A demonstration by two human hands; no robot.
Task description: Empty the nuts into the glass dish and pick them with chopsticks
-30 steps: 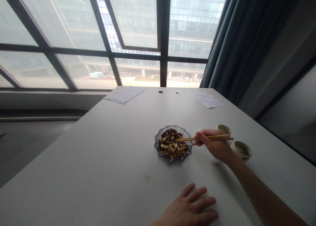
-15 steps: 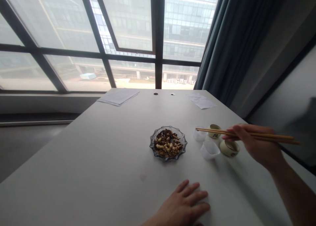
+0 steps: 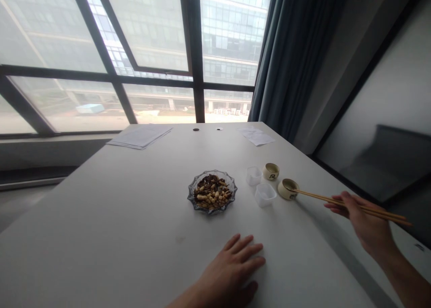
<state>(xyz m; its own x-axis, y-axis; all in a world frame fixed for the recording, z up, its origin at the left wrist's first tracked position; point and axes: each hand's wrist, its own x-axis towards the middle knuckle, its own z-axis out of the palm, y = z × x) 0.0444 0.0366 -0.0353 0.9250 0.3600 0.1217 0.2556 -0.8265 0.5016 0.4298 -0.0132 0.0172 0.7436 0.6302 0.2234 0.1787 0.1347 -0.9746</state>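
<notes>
My right hand [image 3: 365, 220] is closed around a pair of wooden chopsticks [image 3: 323, 196]. Their tips reach the mouth of the nearer ceramic cup [image 3: 286, 192]; whether anything is between them is too small to tell. Just behind it stands a second cream cup [image 3: 270, 172] with a dark character on its side. Two clear plastic containers, a nearer one [image 3: 265, 195] and a farther one [image 3: 253, 176], are left of the cups. A scalloped glass bowl [image 3: 191, 201] holds peanuts and dark seeds [image 3: 213, 192]. My left hand [image 3: 232, 267] lies flat on the table, fingers spread, holding nothing.
The white table [image 3: 131, 218] runs to the window wall. Stacked papers [image 3: 139, 136] lie at its far left and another sheet [image 3: 256, 136] at the far right. Two round cable holes are between them. A dark curtain [image 3: 279, 61] hangs behind on the right.
My right hand has moved the chopstick tips from above the plastic containers rightward and down to the nearer cup. The view has turned right; my left hand stays flat.
</notes>
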